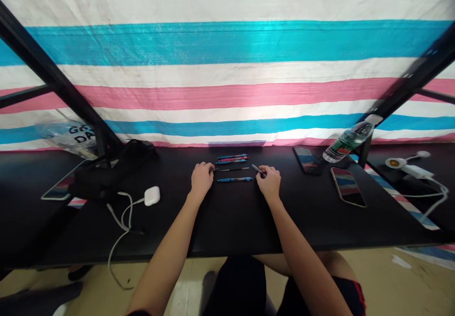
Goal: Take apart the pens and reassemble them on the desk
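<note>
My left hand (pixel 202 181) rests on the black table, its fingers closed on a small dark piece (pixel 214 169) that pokes out toward the right. Between my hands lies a thin pen refill (pixel 234 169), mostly dark with a lighter right end. Closer to me is a blue pen (pixel 235 179), lying crosswise. My right hand (pixel 269 182) pinches a grey pen barrel (pixel 259 170) that slants up and left from the fingers. Beyond the refill, several pens (pixel 232 159) in blue and pink lie side by side.
Two phones (pixel 348 186) and a tilted water bottle (pixel 350 140) are at the right. On the left sit a white earbud case (pixel 152 196), a white cable (pixel 130 212) and a black bag (pixel 103 174). Striped sheeting (pixel 227 98) hangs behind the table (pixel 234 221), between black metal posts.
</note>
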